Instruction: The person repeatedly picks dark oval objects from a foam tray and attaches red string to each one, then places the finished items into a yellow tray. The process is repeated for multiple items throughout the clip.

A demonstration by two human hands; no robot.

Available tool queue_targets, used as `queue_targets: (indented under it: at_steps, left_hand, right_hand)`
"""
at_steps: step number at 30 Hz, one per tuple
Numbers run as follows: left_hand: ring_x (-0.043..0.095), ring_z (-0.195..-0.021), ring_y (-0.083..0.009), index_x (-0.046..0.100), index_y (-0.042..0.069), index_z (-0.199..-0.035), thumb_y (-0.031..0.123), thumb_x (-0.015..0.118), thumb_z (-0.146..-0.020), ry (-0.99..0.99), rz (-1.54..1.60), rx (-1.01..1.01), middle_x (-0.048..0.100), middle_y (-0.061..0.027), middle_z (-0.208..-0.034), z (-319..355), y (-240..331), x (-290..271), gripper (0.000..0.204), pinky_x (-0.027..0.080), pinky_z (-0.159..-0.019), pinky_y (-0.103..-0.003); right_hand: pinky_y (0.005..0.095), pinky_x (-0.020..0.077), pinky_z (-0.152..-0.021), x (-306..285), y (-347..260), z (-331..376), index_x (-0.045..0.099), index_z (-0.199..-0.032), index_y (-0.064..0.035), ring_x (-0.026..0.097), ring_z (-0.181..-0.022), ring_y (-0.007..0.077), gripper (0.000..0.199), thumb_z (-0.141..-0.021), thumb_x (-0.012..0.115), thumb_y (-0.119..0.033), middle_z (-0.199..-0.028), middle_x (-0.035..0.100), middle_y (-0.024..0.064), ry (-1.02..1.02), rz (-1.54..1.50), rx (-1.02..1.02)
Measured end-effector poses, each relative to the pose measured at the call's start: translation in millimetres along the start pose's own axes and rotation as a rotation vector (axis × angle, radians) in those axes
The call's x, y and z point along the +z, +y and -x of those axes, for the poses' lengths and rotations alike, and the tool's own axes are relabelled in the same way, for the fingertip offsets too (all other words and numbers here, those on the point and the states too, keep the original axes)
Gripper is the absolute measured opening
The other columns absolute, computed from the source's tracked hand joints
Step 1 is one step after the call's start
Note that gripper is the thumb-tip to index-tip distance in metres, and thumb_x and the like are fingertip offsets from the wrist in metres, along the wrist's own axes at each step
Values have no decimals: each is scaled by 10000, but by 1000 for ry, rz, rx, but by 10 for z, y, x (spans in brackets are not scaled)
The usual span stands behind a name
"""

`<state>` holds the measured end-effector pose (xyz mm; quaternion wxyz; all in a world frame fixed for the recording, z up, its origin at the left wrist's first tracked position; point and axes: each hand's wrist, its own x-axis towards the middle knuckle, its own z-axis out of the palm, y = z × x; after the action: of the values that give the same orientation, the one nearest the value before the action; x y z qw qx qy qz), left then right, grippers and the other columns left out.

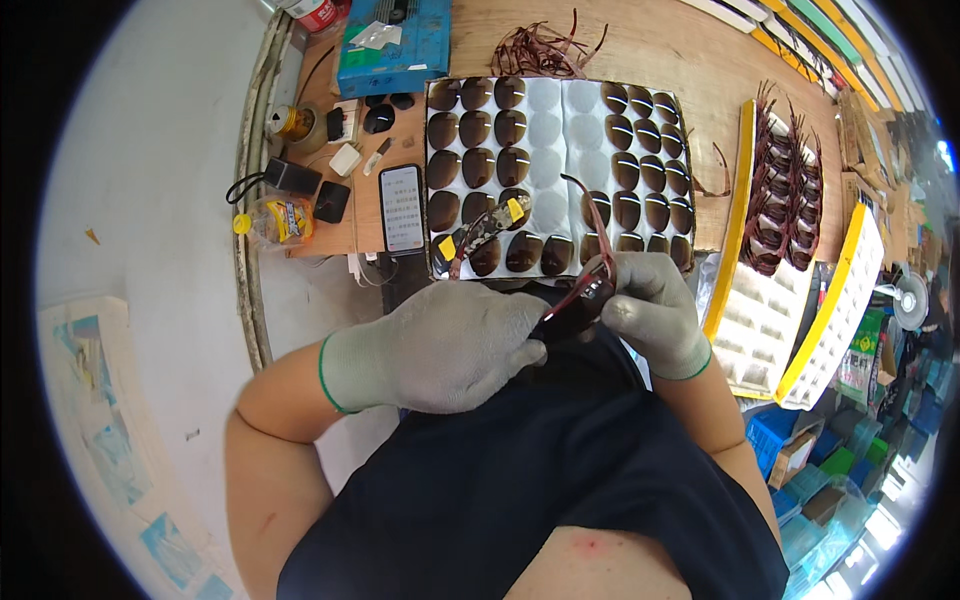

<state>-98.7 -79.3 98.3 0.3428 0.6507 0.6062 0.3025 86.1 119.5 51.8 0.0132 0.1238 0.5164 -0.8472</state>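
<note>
Between your two gloved hands, just below the table [660, 60] edge, you are holding a dark red glasses frame [585, 290], its long axis slanting from lower left to upper right, one thin temple arm rising toward the lens tray [560, 110]. Your left hand [440, 345] is closing its grip on the lower end; your right hand [655, 305] is pinching the upper. Yellow-handled pliers [485, 228] are lying on the tray, a phone [402, 208] just beside.

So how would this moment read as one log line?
left hand: gripping glasses frame | right hand: gripping same frame | behind: lens tray
</note>
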Motion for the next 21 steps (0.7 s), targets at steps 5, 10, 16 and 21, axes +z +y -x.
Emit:
queue_targets:
  at_steps: [5, 10, 16, 21]
  left_hand:
    - [706, -704, -375, 608, -74, -1160, 102, 578, -1011, 147, 183, 37, 717, -147, -786, 133, -219, 106, 232, 567, -680, -433]
    - [709, -680, -356, 608, -89, -1136, 79, 556, -1013, 351, 253, 64, 714, -137, -761, 226, -249, 215, 215, 567, -678, -426]
    - [709, -692, -340, 586, -99, -1181, 90, 523, -1041, 278, 256, 43, 715, -142, -777, 309, -329, 191, 243, 560, -683, -405]
    - [711, -692, -323, 578, -80, -1185, 111, 520, -1054, 279, 467, 32, 708, -144, -770, 344, -417, 310, 239, 545, -670, -394]
  right_hand:
    - [279, 526, -744, 244, 10, -38, 722, -1005, 60, 657, -805, 138, 297, -963, 708, -234, -858, 705, 77, 145, 194, -35]
    - [261, 473, -645, 319, -331, -173, 697, -904, 31, 598, -704, 100, 272, -1001, 695, -223, -767, 671, 49, 97, 440, 90]
    - [264, 483, -673, 445, -3, -150, 691, -962, 35, 606, -722, 118, 277, -1026, 657, -232, -808, 677, 59, 219, 213, 57]
    - [260, 476, -694, 548, 318, -19, 697, -1083, 53, 592, -757, 97, 354, -1062, 599, -287, -846, 686, 53, 242, 138, 17]
